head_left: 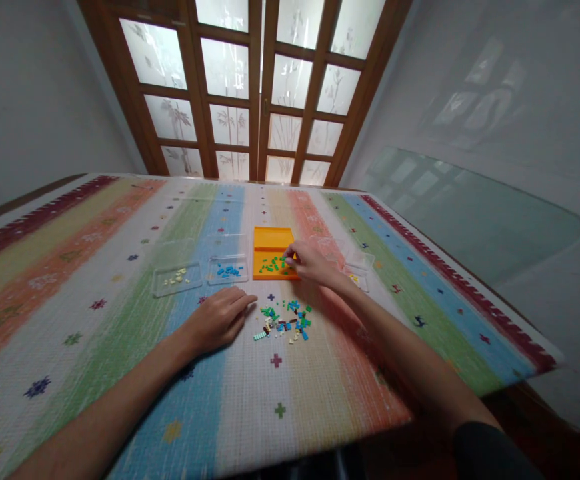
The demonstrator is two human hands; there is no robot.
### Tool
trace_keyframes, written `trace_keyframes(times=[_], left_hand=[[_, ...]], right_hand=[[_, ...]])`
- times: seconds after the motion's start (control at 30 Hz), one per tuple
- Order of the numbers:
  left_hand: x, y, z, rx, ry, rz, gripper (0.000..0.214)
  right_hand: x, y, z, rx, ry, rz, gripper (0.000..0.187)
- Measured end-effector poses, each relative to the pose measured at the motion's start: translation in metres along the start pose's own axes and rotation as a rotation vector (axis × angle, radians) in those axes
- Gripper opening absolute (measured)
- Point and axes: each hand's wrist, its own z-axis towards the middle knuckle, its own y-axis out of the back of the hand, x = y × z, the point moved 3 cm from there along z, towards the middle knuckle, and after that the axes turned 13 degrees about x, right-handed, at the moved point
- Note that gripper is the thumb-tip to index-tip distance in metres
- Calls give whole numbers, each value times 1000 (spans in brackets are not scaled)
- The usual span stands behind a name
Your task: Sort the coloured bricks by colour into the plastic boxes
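Your right hand (314,264), grip pinched together on something too small to tell, is over the orange tray (272,240), while the loose brick pile (286,324) lies just right of your flat, spread left hand (217,320).

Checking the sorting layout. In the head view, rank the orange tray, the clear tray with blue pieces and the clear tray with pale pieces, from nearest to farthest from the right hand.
1. Orange tray: the fingertips of the right hand are right at it.
2. Clear tray with blue pieces: next to the left of the orange one.
3. Clear tray with pale pieces: farthest left in the row.
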Motion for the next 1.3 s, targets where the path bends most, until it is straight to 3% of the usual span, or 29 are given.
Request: trace_keyframes(times=[0.23, 0.37, 0.9, 1.13, 1.3], left_hand=[[1, -2, 0, 23, 15, -25, 27], [1, -2, 0, 35, 21, -18, 26], [1, -1, -1, 24, 17, -3, 27], [1, 0, 0, -7, 0, -13, 28], [1, 1, 0, -5, -2, -23, 29]], right_hand=[[0, -7, 9, 104, -6, -196, 20], [-3, -9, 8, 81, 27, -211, 21], [-5, -1, 7, -60, 38, 19, 19], [7, 27, -14, -158, 148, 85, 22], [19, 25, -46, -74, 224, 145, 14]])
